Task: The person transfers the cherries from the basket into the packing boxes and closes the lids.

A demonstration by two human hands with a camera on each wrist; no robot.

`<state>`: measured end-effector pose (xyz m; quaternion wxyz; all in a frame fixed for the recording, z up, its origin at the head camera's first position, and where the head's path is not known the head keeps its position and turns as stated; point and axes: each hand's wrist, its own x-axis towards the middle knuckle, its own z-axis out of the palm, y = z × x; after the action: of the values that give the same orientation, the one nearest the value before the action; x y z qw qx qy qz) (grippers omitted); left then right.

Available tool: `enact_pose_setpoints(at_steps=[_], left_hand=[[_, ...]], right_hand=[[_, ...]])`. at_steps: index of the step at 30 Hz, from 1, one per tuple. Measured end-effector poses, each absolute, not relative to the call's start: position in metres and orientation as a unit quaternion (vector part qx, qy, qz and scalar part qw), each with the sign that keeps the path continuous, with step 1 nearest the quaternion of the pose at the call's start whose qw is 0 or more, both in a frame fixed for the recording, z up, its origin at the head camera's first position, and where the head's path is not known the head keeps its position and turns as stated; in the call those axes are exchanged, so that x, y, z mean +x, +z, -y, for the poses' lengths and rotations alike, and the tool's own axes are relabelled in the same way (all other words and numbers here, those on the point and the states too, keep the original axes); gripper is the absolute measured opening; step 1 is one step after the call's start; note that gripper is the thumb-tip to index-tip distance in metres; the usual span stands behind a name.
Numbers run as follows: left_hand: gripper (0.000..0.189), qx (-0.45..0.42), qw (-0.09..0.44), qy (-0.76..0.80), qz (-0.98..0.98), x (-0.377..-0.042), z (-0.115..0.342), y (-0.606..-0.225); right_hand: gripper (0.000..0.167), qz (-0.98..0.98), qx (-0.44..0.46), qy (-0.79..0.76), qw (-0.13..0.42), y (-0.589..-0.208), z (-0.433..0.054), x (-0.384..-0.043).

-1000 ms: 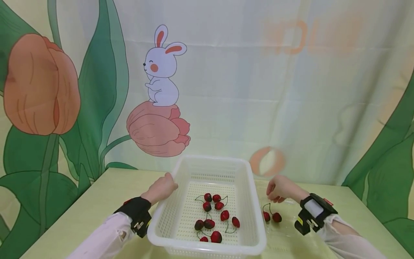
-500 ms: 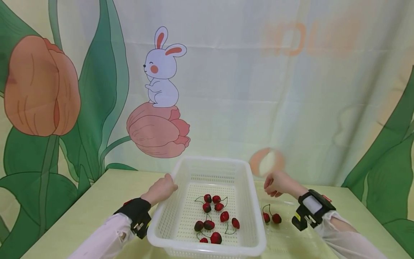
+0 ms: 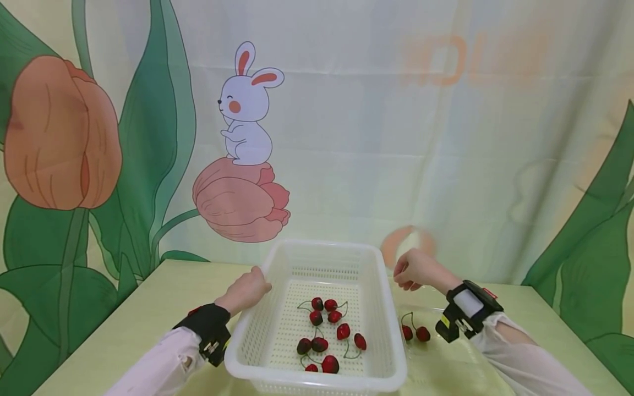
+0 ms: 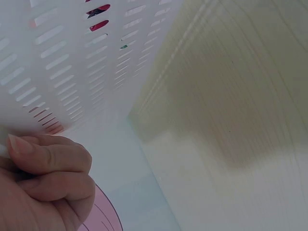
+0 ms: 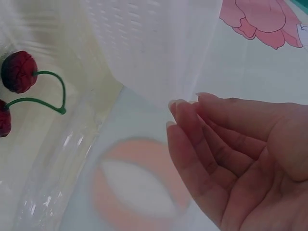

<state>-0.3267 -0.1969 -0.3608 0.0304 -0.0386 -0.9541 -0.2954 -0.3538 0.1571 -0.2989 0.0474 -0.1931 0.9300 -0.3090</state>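
My left hand [image 3: 246,289] grips the left rim of a white plastic basket [image 3: 396,352]; in the left wrist view its thumb and curled fingers [image 4: 62,161] close on the rim beside the slotted wall. Several red cherries [image 3: 319,345] with green stems, mostly joined in pairs, lie on the basket's floor. My right hand [image 3: 418,269] hovers just right of the basket's far right rim, its fingers loosely bent and nothing between them. Below it, a joined pair of cherries [image 3: 422,334] lies in a clear plastic tray [image 3: 446,374] beside the basket.
The pale yellow table [image 3: 148,313] runs back to a hanging cloth [image 3: 337,137] printed with tulips and a rabbit. The basket's right wall stands close against the clear tray and overlaps its left side in the head view.
My right hand has moved left and a little away from me, from above the cherry pair toward the basket's right rim. The left hand and the cherries stay as they were.
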Motion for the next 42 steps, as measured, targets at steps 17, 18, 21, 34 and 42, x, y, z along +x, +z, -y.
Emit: enact_pose_setpoints(at_steps=[17, 18, 21, 34, 42], left_hand=[[0.031, -0.048, 0.034, -0.280, 0.958, -0.329, 0.199, -0.363], [0.031, -0.049, 0.035, -0.277, 0.959, -0.330, 0.199, -0.363], [0.031, -0.049, 0.032, -0.282, 0.958, -0.329, 0.199, -0.364], [0.033, -0.043, 0.028, -0.279, 0.959, -0.331, 0.200, -0.365], [0.033, -0.040, 0.026, -0.292, 0.955, -0.330, 0.198, -0.364]], right_hand=[[0.006, -0.918, -0.214, -0.333, 0.013, -0.283, -0.127, -0.356], [0.006, -0.917, -0.215, -0.336, 0.016, -0.283, -0.125, -0.356], [0.006, -0.916, -0.211, -0.340, 0.025, -0.283, -0.117, -0.356], [0.007, -0.912, -0.213, -0.349, 0.040, -0.291, -0.087, -0.355], [0.009, -0.915, -0.196, -0.350, 0.049, -0.301, -0.077, -0.361]])
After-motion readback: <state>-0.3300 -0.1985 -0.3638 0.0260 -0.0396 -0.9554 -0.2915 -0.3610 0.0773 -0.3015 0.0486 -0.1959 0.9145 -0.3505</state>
